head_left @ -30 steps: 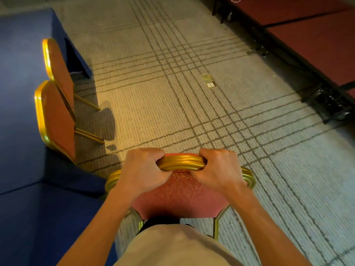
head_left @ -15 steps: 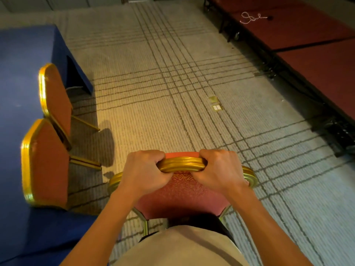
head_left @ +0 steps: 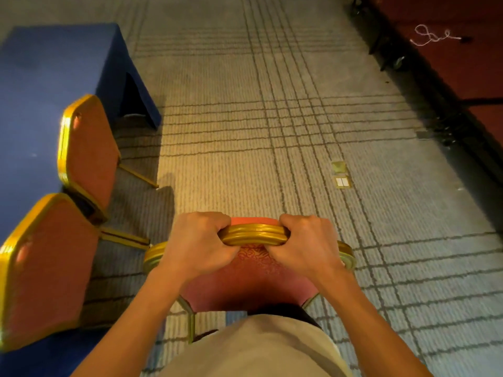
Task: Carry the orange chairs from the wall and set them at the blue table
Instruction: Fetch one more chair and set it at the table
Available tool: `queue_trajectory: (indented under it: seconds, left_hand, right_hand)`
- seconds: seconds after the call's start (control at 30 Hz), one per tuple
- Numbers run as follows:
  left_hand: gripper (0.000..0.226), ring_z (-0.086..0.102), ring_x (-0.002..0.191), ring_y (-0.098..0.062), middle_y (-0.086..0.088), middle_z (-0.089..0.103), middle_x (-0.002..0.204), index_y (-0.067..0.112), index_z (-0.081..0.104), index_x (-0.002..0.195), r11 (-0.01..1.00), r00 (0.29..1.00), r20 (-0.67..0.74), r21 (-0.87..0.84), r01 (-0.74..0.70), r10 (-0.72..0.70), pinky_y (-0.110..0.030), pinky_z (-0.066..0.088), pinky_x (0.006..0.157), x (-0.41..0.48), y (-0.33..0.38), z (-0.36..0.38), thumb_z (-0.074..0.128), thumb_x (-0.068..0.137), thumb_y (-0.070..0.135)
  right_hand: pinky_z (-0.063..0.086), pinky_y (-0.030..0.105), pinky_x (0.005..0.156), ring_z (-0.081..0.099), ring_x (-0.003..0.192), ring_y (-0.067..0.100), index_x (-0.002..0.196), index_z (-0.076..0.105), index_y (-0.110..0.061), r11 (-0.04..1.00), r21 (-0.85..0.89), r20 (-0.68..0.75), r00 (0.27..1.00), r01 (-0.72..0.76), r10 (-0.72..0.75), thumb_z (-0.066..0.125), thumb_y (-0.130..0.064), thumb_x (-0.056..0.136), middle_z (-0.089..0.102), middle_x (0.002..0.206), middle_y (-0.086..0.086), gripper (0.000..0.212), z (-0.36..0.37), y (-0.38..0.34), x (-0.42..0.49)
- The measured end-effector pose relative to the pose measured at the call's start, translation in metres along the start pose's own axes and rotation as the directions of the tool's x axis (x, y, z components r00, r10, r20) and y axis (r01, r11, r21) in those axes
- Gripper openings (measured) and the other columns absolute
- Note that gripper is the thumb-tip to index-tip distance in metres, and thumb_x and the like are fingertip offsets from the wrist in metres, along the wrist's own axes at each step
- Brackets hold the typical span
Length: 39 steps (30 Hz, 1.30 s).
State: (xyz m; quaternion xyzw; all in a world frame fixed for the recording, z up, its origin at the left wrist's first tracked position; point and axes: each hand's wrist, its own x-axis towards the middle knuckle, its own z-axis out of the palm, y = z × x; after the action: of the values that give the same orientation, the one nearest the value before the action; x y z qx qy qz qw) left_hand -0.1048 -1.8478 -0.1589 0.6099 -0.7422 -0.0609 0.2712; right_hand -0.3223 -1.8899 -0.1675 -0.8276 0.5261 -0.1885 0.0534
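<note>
Head view: the orange padded chair with gold metal frame (head_left: 253,287) has its back toward the person, and its top rail runs left to right. The left hand (head_left: 198,240) and right hand (head_left: 307,244) both clench that rail side by side, fingers curled over it. The backrest lies directly below the hands. The chair is just right of a nearer matching chair (head_left: 46,268) and a farther matching chair (head_left: 87,159), both set against the blue cloth-draped table (head_left: 40,77).
</note>
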Motion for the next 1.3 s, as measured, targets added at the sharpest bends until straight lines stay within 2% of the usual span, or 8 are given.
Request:
queue_trajectory:
  seconds: [0.2, 0.27, 0.47, 0.63, 0.8, 1.03, 1.17, 1.3]
  left_hand:
    - [0.038, 0.053, 0.046, -0.023, 0.008, 0.033, 0.047, 0.029, 0.034, 0.055, 0.984, 0.987, -0.053, 0.081, 0.159, -0.155, -0.029, 0.035, 0.047, 0.076, -0.035, -0.003, 0.071, 0.06, 0.038]
    - [0.038, 0.053, 0.047, -0.023, 0.006, 0.035, 0.047, 0.03, 0.035, 0.056, 0.982, 0.985, -0.059, 0.09, 0.167, -0.162, -0.03, 0.035, 0.048, 0.103, -0.048, -0.004, 0.072, 0.059, 0.037]
    - [0.038, 0.054, 0.047, -0.022, 0.002, 0.048, 0.049, 0.024, 0.041, 0.054, 0.973, 0.978, -0.062, 0.106, 0.203, -0.197, -0.03, 0.034, 0.046, 0.17, -0.113, 0.002, 0.076, 0.062, 0.036]
    - [0.042, 0.052, 0.046, -0.023, 0.005, 0.035, 0.046, 0.033, 0.029, 0.056, 0.964, 0.965, -0.082, 0.071, 0.255, -0.249, -0.03, 0.035, 0.046, 0.22, -0.18, -0.003, 0.07, 0.061, 0.034]
    - [0.045, 0.048, 0.043, -0.019, 0.012, 0.021, 0.046, 0.032, 0.029, 0.055, 0.977, 0.974, -0.113, 0.062, 0.206, -0.198, -0.026, 0.025, 0.048, 0.29, -0.247, -0.028, 0.073, 0.061, 0.034]
    - [0.039, 0.054, 0.047, -0.022, 0.001, 0.052, 0.05, 0.026, 0.038, 0.055, 0.972, 0.972, -0.093, 0.066, 0.224, -0.217, -0.031, 0.036, 0.045, 0.347, -0.308, -0.035, 0.074, 0.063, 0.036]
    - [0.044, 0.05, 0.045, -0.02, 0.006, 0.035, 0.048, 0.029, 0.031, 0.056, 0.969, 0.969, -0.083, 0.056, 0.239, -0.234, -0.031, 0.033, 0.045, 0.381, -0.34, -0.034, 0.074, 0.064, 0.035]
    - [0.055, 0.046, 0.045, -0.016, 0.01, 0.026, 0.047, 0.036, 0.025, 0.056, 0.955, 0.958, -0.081, 0.09, 0.283, -0.276, -0.029, 0.028, 0.047, 0.428, -0.376, -0.029, 0.079, 0.064, 0.033]
  right_hand:
    - [0.031, 0.028, 0.054, 0.065, 0.057, 0.031, 0.061, 0.035, -0.03, 0.987, 0.06, 0.051, 0.987, 0.149, -0.152, 0.067, -0.055, 0.066, 0.065, 0.058, 0.003, 0.04, 0.01, 0.019, 0.117]
    - [0.034, 0.029, 0.053, 0.065, 0.057, 0.031, 0.062, 0.036, -0.03, 0.98, 0.081, 0.034, 0.982, 0.184, -0.187, 0.061, -0.056, 0.066, 0.065, 0.057, 0.003, 0.036, 0.015, 0.023, 0.151]
    - [0.039, 0.029, 0.05, 0.064, 0.055, 0.031, 0.062, 0.033, -0.031, 0.97, 0.106, 0.019, 0.974, 0.221, -0.224, 0.056, -0.056, 0.065, 0.064, 0.056, 0.003, 0.035, 0.049, 0.022, 0.244]
    - [0.033, 0.029, 0.053, 0.063, 0.056, 0.03, 0.059, 0.032, -0.03, 0.966, 0.105, 0.071, 0.967, 0.237, -0.245, 0.056, -0.058, 0.067, 0.063, 0.056, 0.002, 0.038, 0.085, 0.002, 0.328]
    - [0.034, 0.03, 0.055, 0.063, 0.057, 0.031, 0.056, 0.027, -0.031, 0.972, 0.088, 0.038, 0.975, 0.216, -0.22, 0.065, -0.056, 0.07, 0.064, 0.056, 0.002, 0.047, 0.098, -0.023, 0.416]
    - [0.044, 0.034, 0.053, 0.065, 0.059, 0.03, 0.063, 0.054, -0.02, 0.976, 0.035, 0.068, 0.974, 0.213, -0.215, 0.06, -0.058, 0.069, 0.066, 0.06, 0.001, 0.038, 0.121, -0.035, 0.496]
    - [0.042, 0.031, 0.052, 0.063, 0.055, 0.026, 0.062, 0.055, -0.021, 0.973, 0.06, 0.082, 0.97, 0.225, -0.229, 0.061, -0.055, 0.068, 0.063, 0.057, -0.002, 0.035, 0.139, -0.036, 0.541]
    - [0.034, 0.027, 0.053, 0.064, 0.056, 0.027, 0.058, 0.042, -0.029, 0.967, 0.068, 0.06, 0.966, 0.246, -0.25, 0.061, -0.055, 0.066, 0.064, 0.056, -0.001, 0.034, 0.16, -0.03, 0.606]
